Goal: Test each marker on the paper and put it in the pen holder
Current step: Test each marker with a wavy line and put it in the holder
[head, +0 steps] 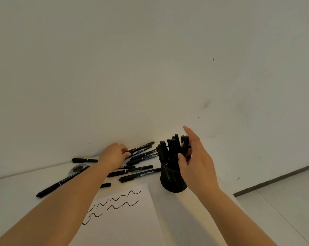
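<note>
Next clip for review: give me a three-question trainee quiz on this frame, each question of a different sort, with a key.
1. True or false: the black mesh pen holder already has markers standing in it.
2. Which hand grips a black marker with white lettering lying in the loose pile by the wall? A) left hand B) right hand C) neither
3. Fill in: the wavy black test strokes are drawn on the white sheet of ____.

Key: 1 true; 2 A; 3 paper. The right hand is at the markers standing in the holder; whether its fingers grip one cannot be told.
</note>
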